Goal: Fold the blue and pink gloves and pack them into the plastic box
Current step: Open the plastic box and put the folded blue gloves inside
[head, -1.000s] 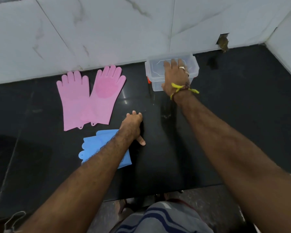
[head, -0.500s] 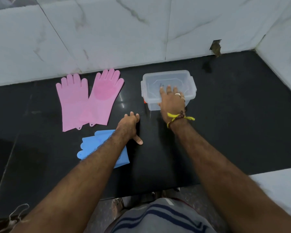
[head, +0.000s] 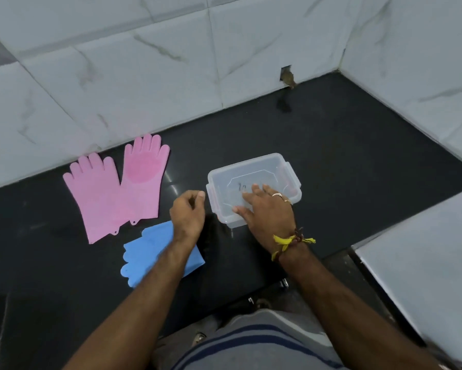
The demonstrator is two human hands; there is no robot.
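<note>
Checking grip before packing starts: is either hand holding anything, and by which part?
Nothing is gripped. The right hand rests flat on the clear plastic box; the left hand holds nothing.

My right hand drags the plastic box toward six o'clock — my left hand lifts, fingers curling.

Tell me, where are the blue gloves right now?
In the head view, the blue gloves lie on the black counter at lower left, just below the pink gloves and partly hidden under the left forearm.
</note>
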